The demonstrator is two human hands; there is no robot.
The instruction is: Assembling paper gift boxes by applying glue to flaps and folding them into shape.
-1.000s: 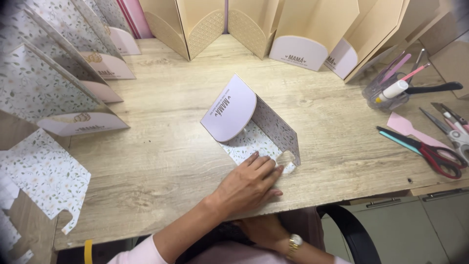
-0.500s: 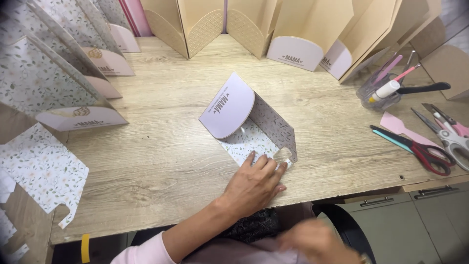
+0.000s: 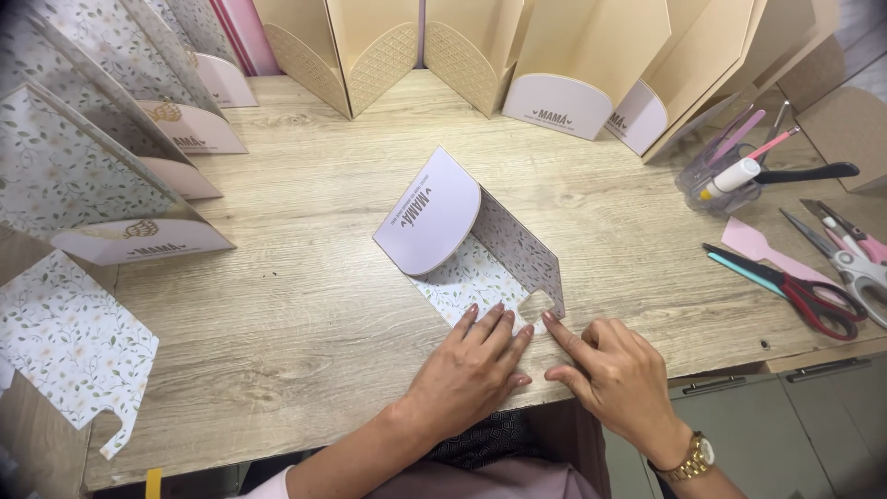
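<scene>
right hand [image 3: 614, 370] now on table, flat | left hand [image 3: 471, 365] flat pressing floral box [image 3: 480, 249] | cup [image 3: 716, 180] holds pens

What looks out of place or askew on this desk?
One floral paper cutout hangs over the desk's left edge, apart from the standing boxes. The half-folded floral box under the left hand and right hand lies open. Nothing looks spilled or torn.
</scene>
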